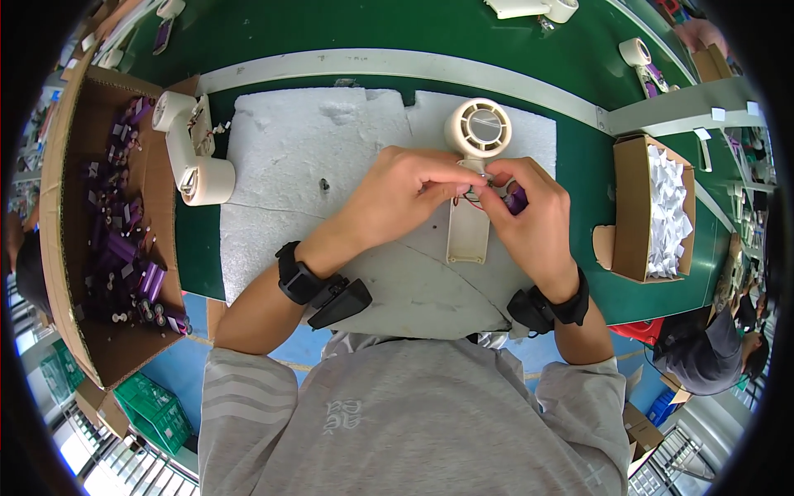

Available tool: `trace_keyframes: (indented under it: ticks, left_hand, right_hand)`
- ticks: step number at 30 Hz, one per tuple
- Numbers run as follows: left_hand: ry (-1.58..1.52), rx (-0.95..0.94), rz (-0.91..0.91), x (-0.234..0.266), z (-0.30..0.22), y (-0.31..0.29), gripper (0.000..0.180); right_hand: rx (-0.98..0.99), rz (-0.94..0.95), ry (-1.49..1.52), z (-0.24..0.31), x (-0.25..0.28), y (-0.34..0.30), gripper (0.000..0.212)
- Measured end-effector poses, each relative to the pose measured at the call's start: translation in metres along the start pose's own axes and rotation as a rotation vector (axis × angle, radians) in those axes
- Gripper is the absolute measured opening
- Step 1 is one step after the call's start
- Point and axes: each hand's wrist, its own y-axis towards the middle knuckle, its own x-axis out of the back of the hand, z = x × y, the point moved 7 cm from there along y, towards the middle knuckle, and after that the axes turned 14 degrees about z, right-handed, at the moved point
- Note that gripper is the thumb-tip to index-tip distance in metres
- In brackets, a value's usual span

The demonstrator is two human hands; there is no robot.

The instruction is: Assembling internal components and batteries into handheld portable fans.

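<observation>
A cream handheld fan [482, 128] lies on a white foam sheet [281, 157], its round head pointing away from me and its open handle shell [468, 240] toward me. Over the upper part of the handle, the fingertips of my two hands meet. My left hand [397, 194] is closed in a pinch by thin red wires [470, 199]; the tiny part at its fingertips is hidden. Curled beside it, my right hand [533, 215] holds a purple battery cell [517, 201] against its fingers, with thumb and forefinger pinched near the same spot.
On the left stands a cardboard box [70, 207] of purple battery cells, with two-part cream fan shells [207, 178] beside it. A smaller box [633, 207] of folded white papers is at right. A pale rail [372, 62] crosses behind the foam; more fan parts [529, 8] lie beyond.
</observation>
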Motion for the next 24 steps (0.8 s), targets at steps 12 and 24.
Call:
trace_keyframes:
  ticks: [12,24]
  left_hand:
    - [0.108,0.042,-0.017,0.021,-0.002,-0.004,0.025]
    - [-0.104,-0.003,0.066,0.028,0.015,-0.003,0.036]
  right_hand:
    - [-0.032,0.429,0.154,0.009,0.008,0.012,0.032]
    - [-0.176,0.088,-0.974,-0.165,0.063,0.208,0.068]
